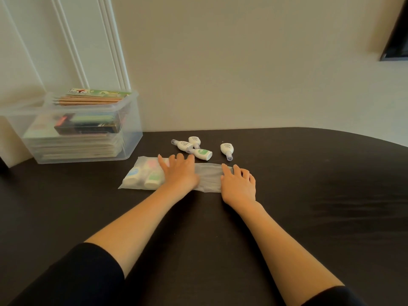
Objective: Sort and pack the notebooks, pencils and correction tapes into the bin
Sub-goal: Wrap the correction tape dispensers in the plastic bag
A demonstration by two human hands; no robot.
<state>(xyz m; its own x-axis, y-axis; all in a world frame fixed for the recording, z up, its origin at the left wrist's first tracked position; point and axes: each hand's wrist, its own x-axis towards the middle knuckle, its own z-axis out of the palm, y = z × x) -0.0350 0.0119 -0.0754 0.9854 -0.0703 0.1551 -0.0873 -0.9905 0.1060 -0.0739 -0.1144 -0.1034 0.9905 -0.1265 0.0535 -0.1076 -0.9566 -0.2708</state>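
A frosted plastic pouch (141,175) lies flat on the dark table and holds several correction tapes. My left hand (180,173) presses flat on the pouch's middle with straight fingers. My right hand (238,184) rests on the pouch's right end (209,178), fingers curled over its edge. Several loose correction tapes (199,146) lie just behind the pouch, one more (227,150) apart to the right. The clear bin (84,129) at the back left holds stacked notebooks, with pencils (88,100) lying across its top.
The dark table (309,206) stretches wide to the right and front. A pale wall rises right behind the table. A dark framed object (395,40) hangs at the upper right. White wall moulding stands behind the bin.
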